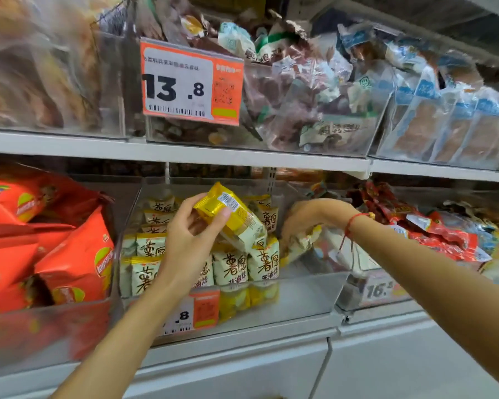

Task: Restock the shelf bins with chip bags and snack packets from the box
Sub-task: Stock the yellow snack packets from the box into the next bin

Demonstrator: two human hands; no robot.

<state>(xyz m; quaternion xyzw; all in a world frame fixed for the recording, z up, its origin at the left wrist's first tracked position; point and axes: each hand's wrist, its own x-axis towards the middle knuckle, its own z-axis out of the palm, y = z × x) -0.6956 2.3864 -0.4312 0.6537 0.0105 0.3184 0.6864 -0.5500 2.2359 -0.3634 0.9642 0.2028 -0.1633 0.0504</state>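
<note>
My left hand [189, 234] grips a yellow and cream snack packet [231, 217], tilted above the middle clear bin [300, 298] on the lower shelf. That bin holds several matching cream packets [264, 263] standing in rows on its left side. My right hand [308, 218] reaches into the right part of the same bin and is closed on another cream and yellow packet [300, 246], pressing it down beside the rows. The supply box is not in view.
Orange chip bags [75, 260] fill the bin to the left. Red snack packets [432, 226] lie in the bin to the right. The upper shelf [185, 152] carries clear bins of wrapped snacks and an orange price tag [190, 84] just above my hands.
</note>
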